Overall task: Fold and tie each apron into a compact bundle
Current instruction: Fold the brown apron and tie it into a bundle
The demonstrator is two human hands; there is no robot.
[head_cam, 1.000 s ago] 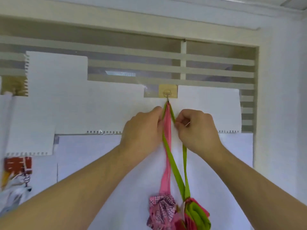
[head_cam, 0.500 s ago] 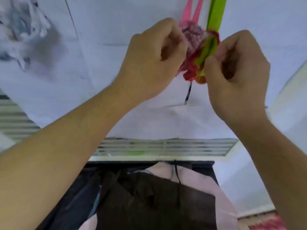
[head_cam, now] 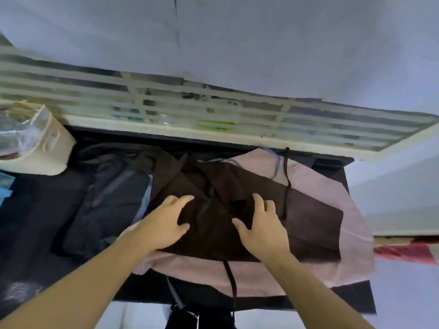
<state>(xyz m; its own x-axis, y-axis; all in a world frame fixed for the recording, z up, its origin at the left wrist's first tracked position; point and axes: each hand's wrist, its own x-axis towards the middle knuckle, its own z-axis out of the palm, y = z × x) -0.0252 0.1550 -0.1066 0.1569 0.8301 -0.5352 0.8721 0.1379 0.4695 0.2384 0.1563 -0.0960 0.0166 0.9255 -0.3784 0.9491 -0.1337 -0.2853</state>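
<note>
Head view: both hands now on the brown apron at the bench

Head view has dropped from the wall to the bench [head_cam: 35, 210]; half a second ago both hands were raised and curled at the pink and green bundles hanging on their straps, and those bundles are now out of frame; the left hand [head_cam: 164, 224] and the right hand [head_cam: 263, 224] now rest side by side on the brown apron [head_cam: 308, 217], fingers spread and relaxed, gripping nothing; the brown apron lies flat and unfolded on top of a pink apron [head_cam: 256, 274], which spreads beneath it on the bench; a brown strap [head_cam: 231, 281] trails over the near edge; a dark grey apron [head_cam: 107, 200] lies crumpled to the left, beside the pile; a cream basket [head_cam: 50, 148] stands at far left against the louvred window [head_cam: 213, 110].
</note>
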